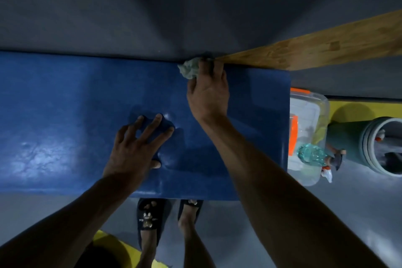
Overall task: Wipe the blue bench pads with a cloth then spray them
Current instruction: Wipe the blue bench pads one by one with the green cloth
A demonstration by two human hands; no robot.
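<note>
Right now the long blue padded vinyl bench pad [76, 104] fills the middle of the view, running left to right. At its far edge, the right hand [207, 93] reaches forward and bunches a crumpled pale grey-green cloth [189, 68] under its curled fingers, its grip clenched on the cloth and pressing it down where the pad meets a light wooden plank [326, 50] angling off to the upper right. Nearer the front edge, the left hand [136, 148] lies with fingers spread and straight, its grip released, fingertips denting the soft surface. Just beside the pad's right end stands a clear plastic storage box with orange latches [304, 111], and a translucent teal spray bottle [313, 154] lies on its side across the lid. Right of that sits a grey-green cylindrical bin [365, 143] on grey floor [326, 213]. Below the pad's front edge two feet in dark slide sandals [150, 217] show, and a yellow mat corner [111, 243] lies at the bottom
</note>
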